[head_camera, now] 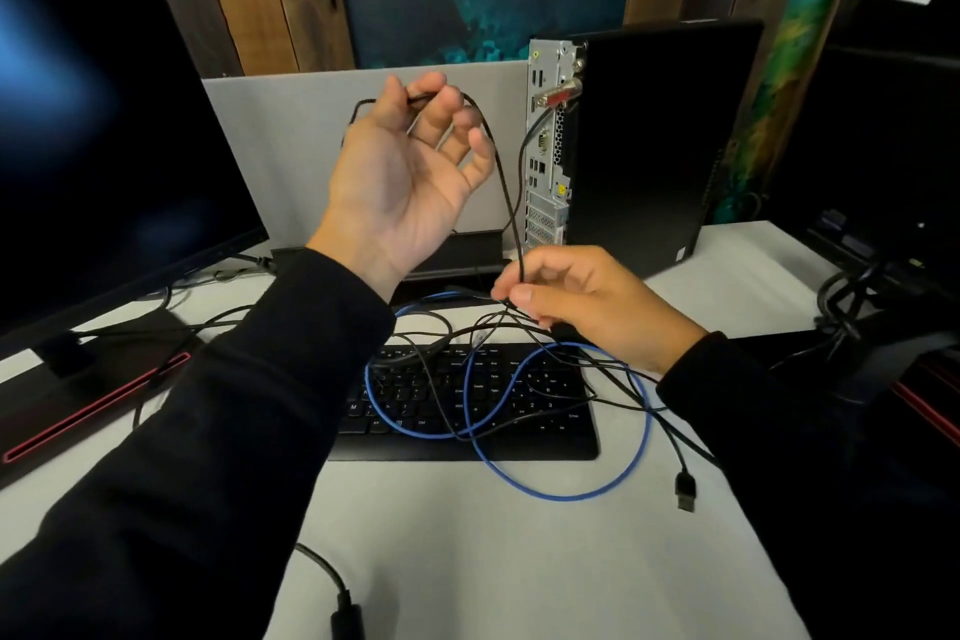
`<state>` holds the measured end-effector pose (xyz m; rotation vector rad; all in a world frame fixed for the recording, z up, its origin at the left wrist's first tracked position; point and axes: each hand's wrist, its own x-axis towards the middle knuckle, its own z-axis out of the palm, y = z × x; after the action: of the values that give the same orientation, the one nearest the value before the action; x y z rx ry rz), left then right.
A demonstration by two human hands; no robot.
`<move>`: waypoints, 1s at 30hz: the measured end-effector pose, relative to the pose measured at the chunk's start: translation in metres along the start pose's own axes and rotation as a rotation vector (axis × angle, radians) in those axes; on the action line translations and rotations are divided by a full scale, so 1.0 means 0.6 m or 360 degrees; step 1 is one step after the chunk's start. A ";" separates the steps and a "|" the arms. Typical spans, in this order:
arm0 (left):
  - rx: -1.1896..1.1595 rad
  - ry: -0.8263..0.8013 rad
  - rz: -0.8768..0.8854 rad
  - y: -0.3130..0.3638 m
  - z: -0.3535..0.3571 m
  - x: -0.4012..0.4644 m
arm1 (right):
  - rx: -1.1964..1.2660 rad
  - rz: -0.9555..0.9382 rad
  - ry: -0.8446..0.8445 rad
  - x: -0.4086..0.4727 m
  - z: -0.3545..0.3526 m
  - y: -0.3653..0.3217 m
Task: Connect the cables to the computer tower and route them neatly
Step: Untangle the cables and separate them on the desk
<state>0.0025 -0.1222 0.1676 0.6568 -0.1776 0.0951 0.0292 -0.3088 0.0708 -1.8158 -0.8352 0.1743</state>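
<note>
Barely started, I reckon; one plug sits in the back of the computer tower (644,140), standing at the rear of the desk (467,535); my left hand (400,172) holds a thin black cable (501,161) up, right hand (582,301) pinches it lower; blue cable (561,494) and USB plug (684,489) lie loose over the keyboard (467,400); routing all left.
</note>
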 end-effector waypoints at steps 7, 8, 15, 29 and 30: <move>0.0256 0.0474 0.0106 0.022 -0.091 0.036 | 0.0080 0.0084 0.0360 0.010 -0.026 0.014; 0.0353 0.0536 0.0078 0.026 -0.112 0.041 | 0.0102 0.0153 0.0419 0.012 -0.030 0.022; 0.2512 0.0615 -0.0501 0.024 -0.207 0.038 | -0.0115 0.0254 0.0628 0.027 -0.028 0.059; 0.2773 -0.0614 0.1116 -0.062 -0.115 0.098 | 0.0068 -0.0025 0.0728 0.125 -0.061 0.013; 0.2757 -0.0522 0.1169 -0.059 -0.118 0.104 | 0.0024 -0.0054 0.0780 0.132 -0.070 0.013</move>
<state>0.0781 -0.1048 0.1032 2.3133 -0.6680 0.9171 0.1123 -0.2936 0.1022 -1.7248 -0.5123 -0.2776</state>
